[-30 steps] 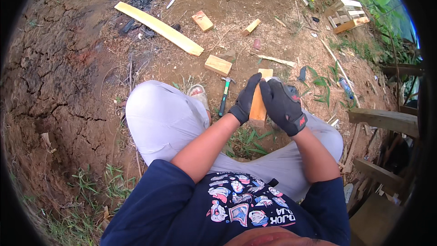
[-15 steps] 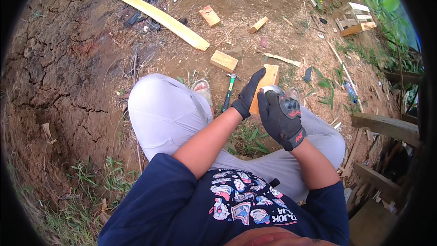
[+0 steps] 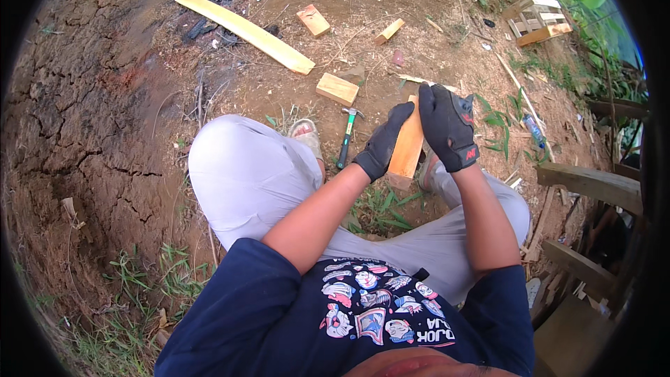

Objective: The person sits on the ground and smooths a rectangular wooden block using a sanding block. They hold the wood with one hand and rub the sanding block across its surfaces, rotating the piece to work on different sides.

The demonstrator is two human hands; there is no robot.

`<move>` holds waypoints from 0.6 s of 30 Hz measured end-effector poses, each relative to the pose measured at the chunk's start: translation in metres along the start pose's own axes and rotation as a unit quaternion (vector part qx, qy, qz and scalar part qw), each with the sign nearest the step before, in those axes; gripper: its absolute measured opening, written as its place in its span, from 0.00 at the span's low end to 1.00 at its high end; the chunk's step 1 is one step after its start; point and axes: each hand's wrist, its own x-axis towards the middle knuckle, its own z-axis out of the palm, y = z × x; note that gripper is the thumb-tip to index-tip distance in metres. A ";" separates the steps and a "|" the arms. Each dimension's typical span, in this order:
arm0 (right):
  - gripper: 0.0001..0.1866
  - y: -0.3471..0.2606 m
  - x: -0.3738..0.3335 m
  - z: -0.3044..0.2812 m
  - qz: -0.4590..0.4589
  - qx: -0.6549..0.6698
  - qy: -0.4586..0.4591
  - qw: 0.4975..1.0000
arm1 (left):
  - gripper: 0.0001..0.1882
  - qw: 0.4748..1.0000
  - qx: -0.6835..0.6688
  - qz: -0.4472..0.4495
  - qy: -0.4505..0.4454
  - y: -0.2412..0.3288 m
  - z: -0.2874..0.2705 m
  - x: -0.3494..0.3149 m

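Observation:
A pale wooden block [image 3: 406, 148] lies tilted between my gloved hands, above the ground in front of my crossed legs. My left hand [image 3: 385, 143], in a black glove, is closed along its left side, with the thumb hidden. At the block's far right edge, my right hand [image 3: 447, 126] is curled in a black glove with red marks. Whatever lies under its fingers is hidden now. A hammer [image 3: 347, 138] with a green and black handle rests on the ground left of the block, near my sandalled foot [image 3: 305, 132].
Beyond the hammer lie a short wooden block [image 3: 338, 89], two more offcuts and a long plank [image 3: 244, 31]. A small slatted wooden frame [image 3: 539, 19] stands at the far right. Wooden beams [image 3: 593, 187] jut in on the right, near a plastic bottle [image 3: 534, 130].
My right hand has slid away from me along the block to its far end. The greyish-white piece seen under its fingers before is no longer visible. My left hand keeps its hold.

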 end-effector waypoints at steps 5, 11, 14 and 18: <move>0.17 -0.034 -0.038 -0.010 0.017 0.021 -0.047 0.999 | 0.25 0.991 -0.126 -0.031 -0.042 0.023 0.043 -0.026; 0.19 0.002 -0.006 0.007 -0.113 -0.083 0.076 0.987 | 0.28 1.000 0.018 0.000 -0.018 0.009 0.010 -0.006; 0.22 0.007 0.003 -0.006 0.012 -0.028 -0.059 0.998 | 0.29 0.998 0.065 -0.005 0.003 -0.003 0.009 -0.013; 0.16 -0.032 -0.053 -0.009 -0.055 0.015 -0.047 0.997 | 0.30 0.991 -0.086 -0.061 -0.077 0.021 0.021 -0.022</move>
